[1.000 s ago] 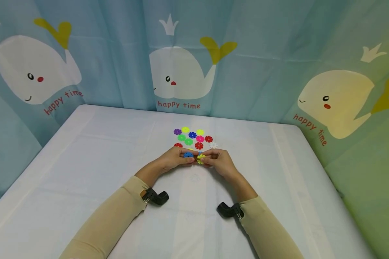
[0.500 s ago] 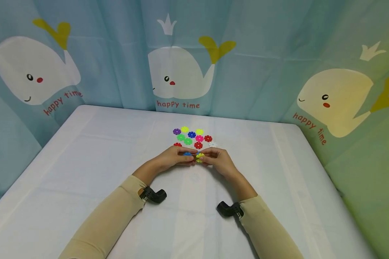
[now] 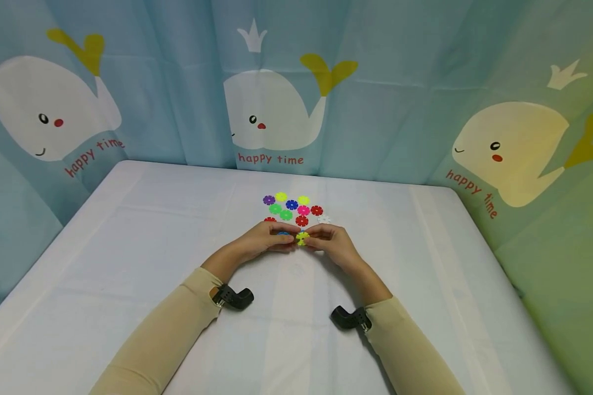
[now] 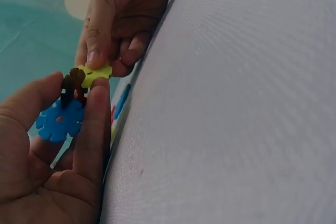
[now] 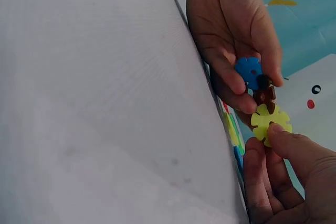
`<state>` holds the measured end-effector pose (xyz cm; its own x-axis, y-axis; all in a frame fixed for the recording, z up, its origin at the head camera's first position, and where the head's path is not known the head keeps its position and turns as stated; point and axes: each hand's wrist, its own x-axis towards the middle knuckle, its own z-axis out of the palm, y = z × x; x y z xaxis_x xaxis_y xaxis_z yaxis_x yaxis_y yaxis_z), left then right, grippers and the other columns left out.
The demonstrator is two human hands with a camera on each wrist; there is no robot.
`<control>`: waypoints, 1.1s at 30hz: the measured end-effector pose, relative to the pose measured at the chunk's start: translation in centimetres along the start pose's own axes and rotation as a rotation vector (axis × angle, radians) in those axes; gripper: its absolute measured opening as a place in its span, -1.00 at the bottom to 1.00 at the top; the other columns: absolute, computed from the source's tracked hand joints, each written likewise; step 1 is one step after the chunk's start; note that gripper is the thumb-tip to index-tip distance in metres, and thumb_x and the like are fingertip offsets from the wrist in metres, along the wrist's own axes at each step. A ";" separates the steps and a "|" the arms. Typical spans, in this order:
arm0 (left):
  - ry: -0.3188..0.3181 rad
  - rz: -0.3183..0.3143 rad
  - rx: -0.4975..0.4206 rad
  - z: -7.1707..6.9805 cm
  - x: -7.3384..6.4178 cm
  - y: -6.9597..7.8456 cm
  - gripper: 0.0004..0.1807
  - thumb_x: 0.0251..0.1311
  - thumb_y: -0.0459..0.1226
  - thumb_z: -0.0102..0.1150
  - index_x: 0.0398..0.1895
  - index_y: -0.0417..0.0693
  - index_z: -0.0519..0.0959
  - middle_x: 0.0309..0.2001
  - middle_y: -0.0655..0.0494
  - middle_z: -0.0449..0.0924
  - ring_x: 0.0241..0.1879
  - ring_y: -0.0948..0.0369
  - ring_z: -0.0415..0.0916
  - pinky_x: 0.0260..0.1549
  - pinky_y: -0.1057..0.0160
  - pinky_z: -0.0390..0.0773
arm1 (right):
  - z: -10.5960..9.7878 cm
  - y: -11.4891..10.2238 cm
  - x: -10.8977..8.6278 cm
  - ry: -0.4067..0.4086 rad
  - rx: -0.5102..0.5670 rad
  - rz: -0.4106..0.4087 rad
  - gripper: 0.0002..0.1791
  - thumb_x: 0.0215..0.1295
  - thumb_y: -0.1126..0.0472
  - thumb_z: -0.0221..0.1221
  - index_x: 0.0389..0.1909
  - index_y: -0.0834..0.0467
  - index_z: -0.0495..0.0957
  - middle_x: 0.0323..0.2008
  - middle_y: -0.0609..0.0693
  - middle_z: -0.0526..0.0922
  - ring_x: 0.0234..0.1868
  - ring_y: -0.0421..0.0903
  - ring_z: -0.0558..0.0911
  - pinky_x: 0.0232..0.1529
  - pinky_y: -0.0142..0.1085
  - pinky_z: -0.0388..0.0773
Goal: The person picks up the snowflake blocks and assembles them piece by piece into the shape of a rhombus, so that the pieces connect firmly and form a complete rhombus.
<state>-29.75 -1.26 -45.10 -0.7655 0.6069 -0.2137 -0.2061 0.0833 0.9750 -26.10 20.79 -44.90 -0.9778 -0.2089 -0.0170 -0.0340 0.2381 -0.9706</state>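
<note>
My left hand (image 3: 259,240) holds a small joined chain of notched plastic discs. The blue disc (image 4: 51,127) lies in its grasp, mostly behind the thumb in the head view. A black disc (image 4: 66,92) and a brown disc (image 4: 77,78) sit edge-on beside it, with the left fingertips around the black one. Between thumb and fingers, my right hand (image 3: 332,245) pinches a yellow disc (image 5: 264,117), whose edge meets the brown disc. Both hands are close together, just in front of the discs on the table.
Loose discs lie behind the hands on the white table (image 3: 296,329), among them a purple one (image 3: 269,200), a dark blue one (image 3: 291,205), a pink one (image 3: 303,210) and a white one (image 3: 324,219). A whale-print curtain (image 3: 400,126) hangs behind the table.
The blue disc has turned further behind my left thumb, while the yellow disc shows more upright between the hands. Both hands stay in nearly the same place, and the view shifts slightly.
</note>
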 end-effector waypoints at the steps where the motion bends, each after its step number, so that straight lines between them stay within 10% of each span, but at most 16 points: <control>1: 0.002 0.001 0.003 0.0 0.0 0.0 -0.58 0.32 -0.37 0.19 0.23 -0.26 0.51 0.15 -0.14 0.53 -0.10 0.19 0.64 -0.01 0.22 0.63 | 0.1 -0.1 0.0 -0.002 0.000 -0.003 -0.72 0.26 0.38 0.28 -0.05 0.43 0.60 -0.18 0.19 0.72 -0.30 -0.22 0.70 -0.16 -0.33 0.68; 33: 0.081 0.032 0.073 0.2 0.2 -0.3 -0.70 0.39 -0.30 0.13 0.10 -0.26 0.56 -0.14 -0.09 0.64 -0.21 0.20 0.63 -0.11 0.23 0.68 | 0.5 -0.3 0.0 0.016 0.003 0.012 -0.74 0.28 0.36 0.27 -0.04 0.39 0.61 -0.20 0.12 0.73 -0.31 -0.23 0.71 -0.18 -0.36 0.68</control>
<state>-29.71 -0.97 -45.39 -0.8183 0.5445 -0.1839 -0.1382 0.1241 0.9826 -26.03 20.29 -44.74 -0.9814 -0.1906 -0.0245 -0.0219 0.2373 -0.9712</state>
